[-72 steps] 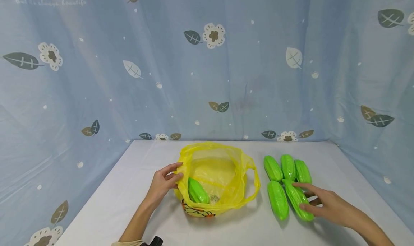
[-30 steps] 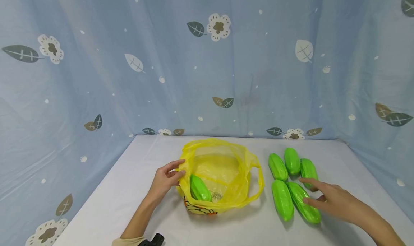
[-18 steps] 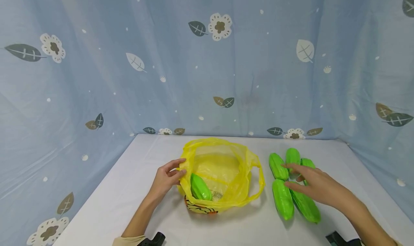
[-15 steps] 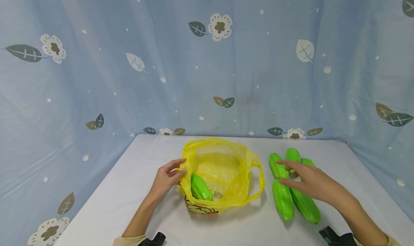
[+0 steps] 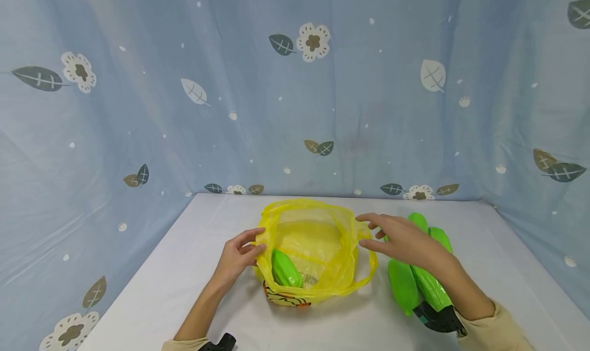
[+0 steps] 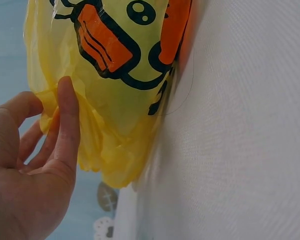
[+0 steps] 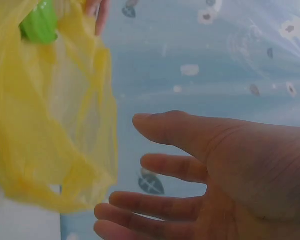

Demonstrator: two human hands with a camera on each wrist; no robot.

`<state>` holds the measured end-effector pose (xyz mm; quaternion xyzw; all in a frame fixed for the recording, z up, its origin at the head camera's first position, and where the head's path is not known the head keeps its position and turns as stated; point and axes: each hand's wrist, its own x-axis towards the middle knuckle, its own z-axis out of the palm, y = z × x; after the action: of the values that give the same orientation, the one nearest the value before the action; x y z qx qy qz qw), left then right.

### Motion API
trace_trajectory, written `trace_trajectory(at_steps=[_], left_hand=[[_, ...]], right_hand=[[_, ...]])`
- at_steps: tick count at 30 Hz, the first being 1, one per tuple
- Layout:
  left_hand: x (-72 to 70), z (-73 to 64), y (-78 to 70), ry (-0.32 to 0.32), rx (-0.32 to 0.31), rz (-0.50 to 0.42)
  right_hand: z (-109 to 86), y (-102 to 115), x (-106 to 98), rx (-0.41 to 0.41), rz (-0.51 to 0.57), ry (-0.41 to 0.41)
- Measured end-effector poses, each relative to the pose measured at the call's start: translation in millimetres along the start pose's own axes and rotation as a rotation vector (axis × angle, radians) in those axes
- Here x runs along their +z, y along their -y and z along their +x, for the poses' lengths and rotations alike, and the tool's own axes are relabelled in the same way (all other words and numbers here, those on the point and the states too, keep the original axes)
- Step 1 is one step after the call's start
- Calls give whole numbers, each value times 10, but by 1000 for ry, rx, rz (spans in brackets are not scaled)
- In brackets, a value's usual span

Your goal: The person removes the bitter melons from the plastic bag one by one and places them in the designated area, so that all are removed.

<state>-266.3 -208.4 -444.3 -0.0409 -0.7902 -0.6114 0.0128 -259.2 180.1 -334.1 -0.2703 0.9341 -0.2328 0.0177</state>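
Note:
A yellow plastic carrier bag [image 5: 309, 238] stands with its mouth wide, an orange and black cartoon print on its front. One shiny green ribbed gourd [image 5: 285, 269] lies inside it at the left. My left hand [image 5: 234, 257] pinches the bag's left edge, thumb and fingers gathering the film in the left wrist view. My right hand [image 5: 405, 241] hovers at the bag's right handle [image 5: 372, 264], fingers spread and holding nothing; in the right wrist view a gap shows between its fingertips and the bag. Several more green gourds [image 5: 402, 287] lie beneath the right forearm, partly hidden.
Everything rests on a white-covered table [image 5: 350, 325]. A blue curtain [image 5: 258, 110] with leaf and flower prints closes off the back and both sides. Black wrist devices show at the left [image 5: 223, 342] and right [image 5: 438, 317] wrists.
My right hand has left the gourds on the right and moved leftward to the bag's right side, with nothing in it. My left hand keeps its pinch on the bag.

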Motion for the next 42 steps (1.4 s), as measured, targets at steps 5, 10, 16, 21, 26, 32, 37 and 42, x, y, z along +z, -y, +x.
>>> trace_trajectory(at_steps=[5, 10, 16, 21, 26, 32, 37, 42], left_hand=[[-11, 5, 12, 2, -2, 1], [-18, 7, 21, 5, 2, -2], [-18, -9, 23, 5, 2, -3], [-18, -21, 28, -1, 4, -2], [-16, -24, 35, 5, 11, -4], [-15, -30, 36, 8, 11, -7], [-14, -34, 22, 7, 5, -6], [-17, -34, 9, 15, 7, -7]], right_hand=[[147, 105, 106, -23, -12, 15], [268, 230, 210, -32, -16, 32], [411, 398, 331, -25, 48, 66], [531, 493, 452, -56, 71, 90], [626, 574, 602, -77, 81, 98], [719, 652, 786, -90, 82, 130], [789, 694, 930, -83, 80, 176], [858, 742, 1060, -70, 89, 220]])
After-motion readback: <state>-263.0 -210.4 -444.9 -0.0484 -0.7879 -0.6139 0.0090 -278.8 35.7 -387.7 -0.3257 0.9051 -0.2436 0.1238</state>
